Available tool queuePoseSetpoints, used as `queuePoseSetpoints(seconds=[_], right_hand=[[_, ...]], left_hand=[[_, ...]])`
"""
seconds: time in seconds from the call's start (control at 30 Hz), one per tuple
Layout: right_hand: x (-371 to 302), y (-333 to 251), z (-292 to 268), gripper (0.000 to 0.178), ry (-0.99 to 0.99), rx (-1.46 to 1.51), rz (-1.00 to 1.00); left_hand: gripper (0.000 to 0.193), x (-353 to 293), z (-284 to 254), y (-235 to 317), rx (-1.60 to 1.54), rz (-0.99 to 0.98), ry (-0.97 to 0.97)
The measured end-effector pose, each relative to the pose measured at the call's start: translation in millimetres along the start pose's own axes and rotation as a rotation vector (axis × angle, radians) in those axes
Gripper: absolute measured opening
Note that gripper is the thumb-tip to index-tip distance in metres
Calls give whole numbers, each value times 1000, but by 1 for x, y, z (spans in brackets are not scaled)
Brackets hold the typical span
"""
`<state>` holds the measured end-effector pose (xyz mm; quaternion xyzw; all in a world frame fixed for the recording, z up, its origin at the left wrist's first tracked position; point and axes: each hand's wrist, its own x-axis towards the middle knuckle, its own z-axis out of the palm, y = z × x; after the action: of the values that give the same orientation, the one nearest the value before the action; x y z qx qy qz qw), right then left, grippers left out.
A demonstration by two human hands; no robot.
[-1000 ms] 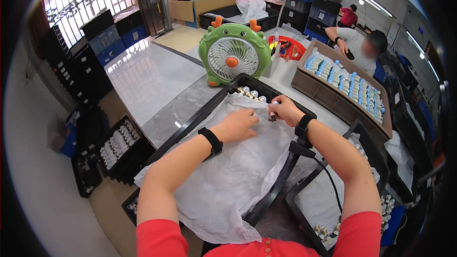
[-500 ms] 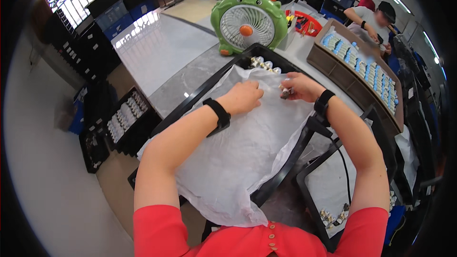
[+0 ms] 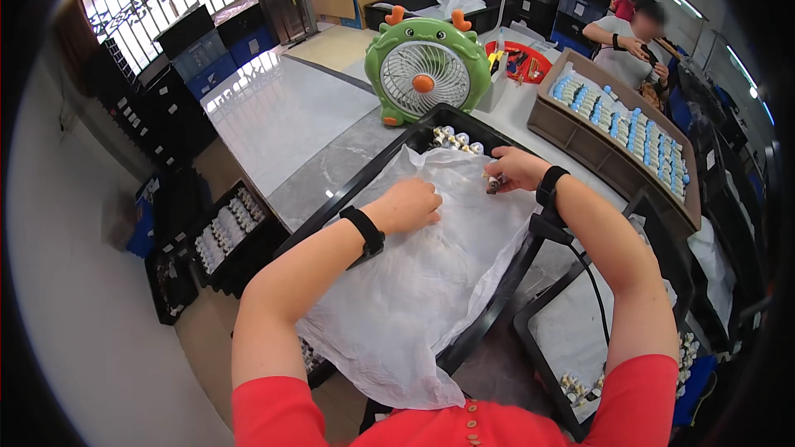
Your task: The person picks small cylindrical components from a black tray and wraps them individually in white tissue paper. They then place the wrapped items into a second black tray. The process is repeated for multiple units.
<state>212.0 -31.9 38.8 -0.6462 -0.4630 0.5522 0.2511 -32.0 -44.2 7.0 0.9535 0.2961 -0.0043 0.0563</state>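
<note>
At frame centre, the left hand (image 3: pixel 411 204) lies curled, knuckles down, on the crinkled white translucent plastic sheet (image 3: pixel 414 281) covering the long black tray (image 3: pixel 489 319). Just beyond, right of centre, the right hand (image 3: pixel 515 170) pinches a small dark metal part (image 3: pixel 493 185) between closed fingertips. Since half a second ago the hands have drawn slightly apart.

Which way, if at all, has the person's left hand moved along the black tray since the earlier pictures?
Cannot tell. The head camera itself shifted; the left hand rests on the white plastic sheet in the black tray, as before.
</note>
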Motion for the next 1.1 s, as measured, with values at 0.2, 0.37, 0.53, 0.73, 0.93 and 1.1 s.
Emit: queuePoseSetpoints(seconds=[0.2, 0.37, 0.53, 0.73, 0.93, 1.1], right_hand=[[19, 14, 0, 18, -149, -104, 70], [13, 11, -2, 18, -148, -25, 77], [10, 15, -6, 21, -145, 26, 89], [9, 13, -9, 20, -70, 77, 42], [8, 17, -12, 18, -96, 64, 38], [2, 16, -12, 25, -54, -8, -9]], left_hand=[[29, 42, 8, 5, -119, 18, 234], [28, 49, 14, 7, -105, -55, 159], [19, 58, 28, -10, -166, -30, 230], [23, 59, 23, -9, -209, -70, 159], [27, 54, 2, -1, -223, -83, 89], [26, 53, 12, -2, -193, -6, 217]])
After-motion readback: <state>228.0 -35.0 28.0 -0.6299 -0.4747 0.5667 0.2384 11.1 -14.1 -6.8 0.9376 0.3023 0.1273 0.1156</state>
